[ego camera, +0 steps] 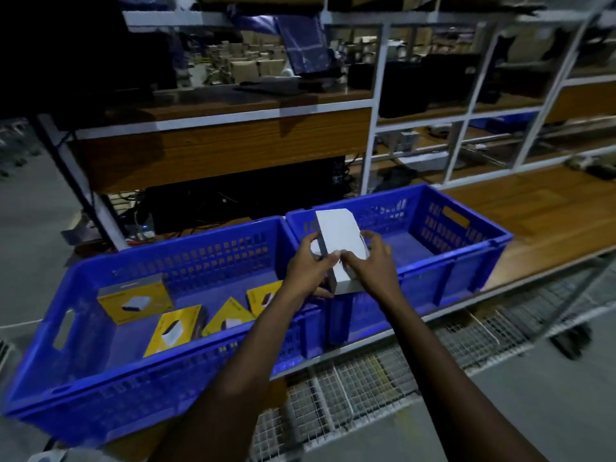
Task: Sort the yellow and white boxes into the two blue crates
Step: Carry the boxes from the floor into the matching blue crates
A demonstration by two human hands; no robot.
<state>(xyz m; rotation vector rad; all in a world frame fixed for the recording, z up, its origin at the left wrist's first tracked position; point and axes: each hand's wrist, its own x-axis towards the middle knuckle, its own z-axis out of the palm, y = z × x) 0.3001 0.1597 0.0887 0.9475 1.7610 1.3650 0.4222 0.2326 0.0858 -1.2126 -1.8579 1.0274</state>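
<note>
Two blue crates stand side by side on a wooden bench. The left crate (83, 295) holds several yellow boxes (135, 303), lying flat or leaning. The right crate (466, 241) shows a bare floor where I can see it. Both hands hold a white box (338, 235) over the wall between the crates. My left hand (308, 266) grips its left side and my right hand (373, 261) grips its right side. The box is tilted, long side running away from me.
A wooden shelf unit with white metal framing (373, 128) rises behind the crates. Dark equipment and cables (233, 205) sit under the shelf behind the left crate. A wire mesh rack (366, 378) lies below the bench front. Bare bench top (533, 201) extends to the right.
</note>
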